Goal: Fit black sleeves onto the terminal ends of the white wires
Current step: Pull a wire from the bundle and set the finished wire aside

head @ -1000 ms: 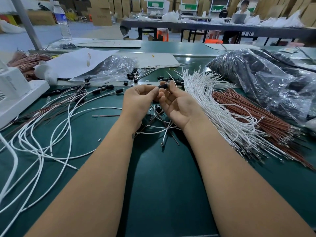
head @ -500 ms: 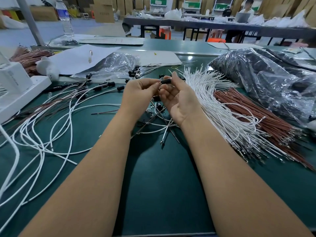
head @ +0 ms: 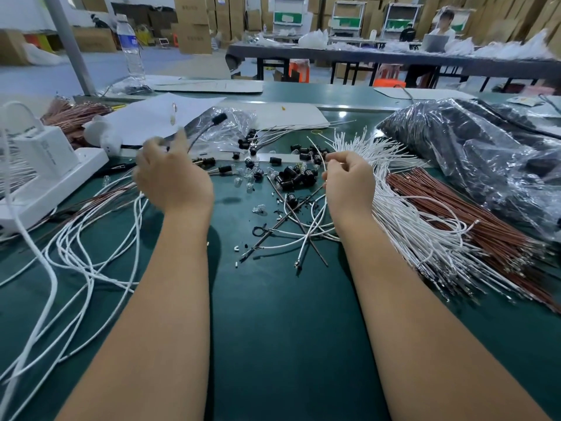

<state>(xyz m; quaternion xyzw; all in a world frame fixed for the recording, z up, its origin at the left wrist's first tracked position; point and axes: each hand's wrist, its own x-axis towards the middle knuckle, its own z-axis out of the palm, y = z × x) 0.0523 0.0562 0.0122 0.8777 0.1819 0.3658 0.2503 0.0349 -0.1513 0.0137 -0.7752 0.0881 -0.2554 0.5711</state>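
Left hand (head: 173, 177): blurred; a sleeved wire (head: 206, 129) is held, fingers curled.
Right hand (head: 349, 180): a thin white wire (head: 318, 150) from the fanned bundle (head: 394, 208) is pinched.
Loose black cylindrical sleeves (head: 296, 177): scattered between the hands, nearer the right.

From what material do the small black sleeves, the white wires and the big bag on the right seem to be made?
Black sleeves: probably moulded plastic or rubber, with a slight sheen.
White wires: smooth white insulation, likely plastic, over metal terminal ends; they bend easily.
Bag: thin clear plastic film, crinkled and glossy, with dark contents showing through.
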